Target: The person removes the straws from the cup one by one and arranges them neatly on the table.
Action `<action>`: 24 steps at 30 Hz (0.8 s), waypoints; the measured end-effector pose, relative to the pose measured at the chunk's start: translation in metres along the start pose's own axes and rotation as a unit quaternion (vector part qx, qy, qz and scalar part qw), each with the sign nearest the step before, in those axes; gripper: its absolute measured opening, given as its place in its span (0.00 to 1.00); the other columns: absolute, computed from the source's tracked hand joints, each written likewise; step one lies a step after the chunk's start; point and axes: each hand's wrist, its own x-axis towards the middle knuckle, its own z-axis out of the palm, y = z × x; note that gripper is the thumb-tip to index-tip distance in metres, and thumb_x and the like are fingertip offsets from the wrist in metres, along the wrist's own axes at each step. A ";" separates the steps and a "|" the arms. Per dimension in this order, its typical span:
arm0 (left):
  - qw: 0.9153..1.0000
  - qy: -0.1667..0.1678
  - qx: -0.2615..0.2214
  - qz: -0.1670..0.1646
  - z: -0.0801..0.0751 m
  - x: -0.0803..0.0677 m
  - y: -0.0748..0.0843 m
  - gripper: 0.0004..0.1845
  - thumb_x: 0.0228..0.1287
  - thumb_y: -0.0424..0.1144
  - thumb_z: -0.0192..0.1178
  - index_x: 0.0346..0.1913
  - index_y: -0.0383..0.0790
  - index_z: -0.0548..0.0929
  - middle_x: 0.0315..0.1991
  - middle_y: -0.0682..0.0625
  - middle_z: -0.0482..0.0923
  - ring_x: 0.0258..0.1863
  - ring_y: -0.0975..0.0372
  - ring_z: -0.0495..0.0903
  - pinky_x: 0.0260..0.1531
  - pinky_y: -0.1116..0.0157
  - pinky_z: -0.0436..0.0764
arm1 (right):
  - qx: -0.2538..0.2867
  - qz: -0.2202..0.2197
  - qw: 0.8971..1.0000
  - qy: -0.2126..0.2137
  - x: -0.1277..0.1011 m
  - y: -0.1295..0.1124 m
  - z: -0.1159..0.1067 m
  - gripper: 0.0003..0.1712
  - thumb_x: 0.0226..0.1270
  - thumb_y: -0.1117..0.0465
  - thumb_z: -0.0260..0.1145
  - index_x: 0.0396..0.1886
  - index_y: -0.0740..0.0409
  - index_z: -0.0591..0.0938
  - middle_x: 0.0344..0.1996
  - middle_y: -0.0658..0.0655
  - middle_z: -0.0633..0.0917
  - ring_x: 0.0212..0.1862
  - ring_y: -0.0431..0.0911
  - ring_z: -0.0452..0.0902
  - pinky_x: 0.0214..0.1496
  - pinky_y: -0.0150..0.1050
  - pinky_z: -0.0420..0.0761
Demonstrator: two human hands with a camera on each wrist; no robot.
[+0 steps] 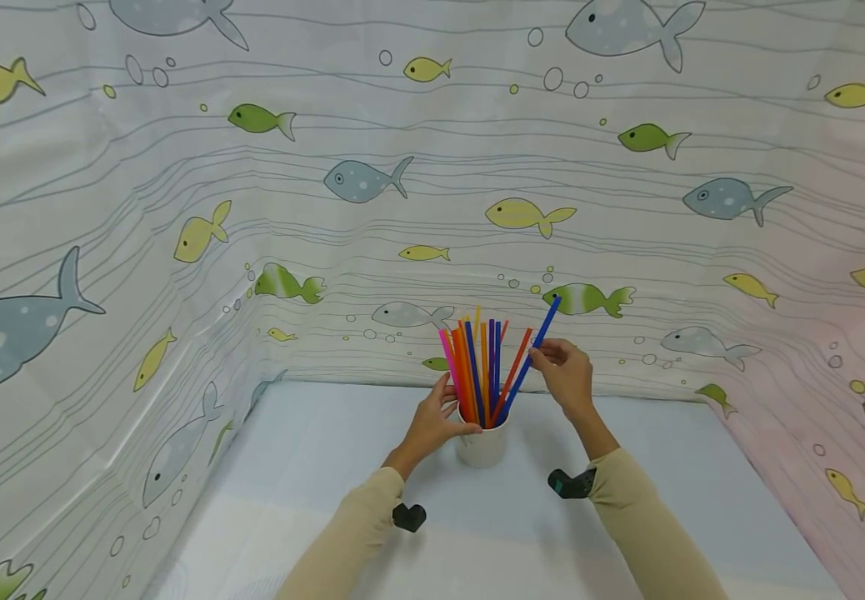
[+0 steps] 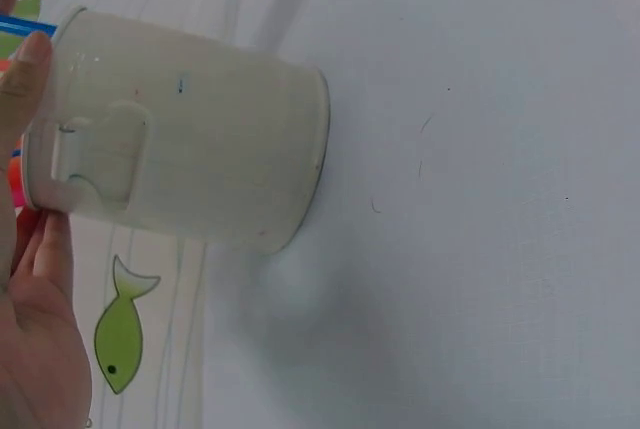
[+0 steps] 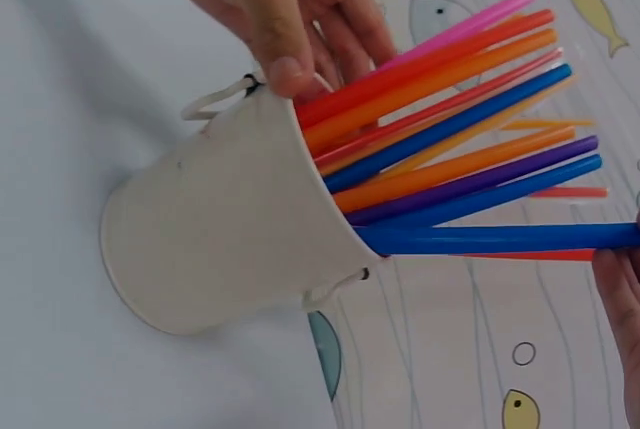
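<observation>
Fish-print curtains (image 1: 177, 208) wall a pale blue table (image 1: 327, 467) where a white cup (image 1: 482, 446) stands packed with coloured straws (image 1: 477, 367). A person's left hand (image 1: 432, 421) steadies the cup's rim, fingers curled against it, while the right hand (image 1: 567, 375) pinches a dark blue straw (image 1: 533, 354) leaning out of the bunch.

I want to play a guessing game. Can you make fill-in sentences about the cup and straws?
The straws stand in a ____ cup.
The right hand pinches a ____ straw.
The left hand holds the cup's ____.
The curtain shows ____.
Missing words: white; blue; rim; fish.
</observation>
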 end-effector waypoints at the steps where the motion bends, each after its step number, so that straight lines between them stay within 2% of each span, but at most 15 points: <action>1: 1.000 0.000 -0.001 0.000 0.000 0.000 0.000 0.59 0.49 0.41 0.77 0.78 0.42 0.47 0.60 0.44 0.72 0.66 0.54 0.69 0.60 0.62 0.73 | 0.001 -0.003 1.000 0.002 0.002 -0.002 -0.003 0.16 0.67 0.58 0.68 0.49 0.64 0.81 0.40 0.61 0.85 0.41 0.52 0.85 0.41 0.27 0.83; 11: 1.000 -0.001 0.000 0.001 0.000 0.002 -0.002 0.59 0.49 0.41 0.77 0.78 0.41 0.48 0.60 0.44 0.72 0.65 0.54 0.70 0.59 0.62 0.74 | -0.008 -0.012 1.000 0.015 0.018 -0.021 -0.027 0.18 0.68 0.55 0.67 0.51 0.63 0.81 0.42 0.59 0.85 0.44 0.51 0.85 0.43 0.28 0.83; 15: 1.000 -0.003 -0.002 0.005 0.000 0.001 -0.001 0.59 0.49 0.40 0.77 0.77 0.40 0.47 0.60 0.42 0.72 0.65 0.53 0.70 0.60 0.62 0.74 | -0.015 -0.018 1.000 0.017 0.023 -0.025 -0.034 0.18 0.68 0.56 0.67 0.51 0.63 0.81 0.42 0.60 0.85 0.44 0.53 0.85 0.44 0.30 0.84; 19: 1.000 -0.003 -0.006 0.014 0.000 0.000 0.000 0.59 0.49 0.39 0.77 0.77 0.38 0.48 0.60 0.41 0.72 0.65 0.51 0.70 0.59 0.61 0.74 | -0.020 -0.018 1.000 0.009 0.025 -0.023 -0.038 0.19 0.68 0.56 0.66 0.53 0.64 0.81 0.43 0.61 0.85 0.44 0.55 0.85 0.44 0.32 0.84; 24: 1.000 -0.003 -0.013 0.018 0.000 0.001 -0.002 0.59 0.48 0.39 0.77 0.77 0.39 0.48 0.59 0.42 0.72 0.64 0.53 0.71 0.59 0.62 0.74 | -0.041 0.001 0.999 -0.003 0.019 -0.010 -0.039 0.20 0.69 0.55 0.66 0.54 0.64 0.81 0.43 0.62 0.85 0.43 0.54 0.85 0.42 0.28 0.83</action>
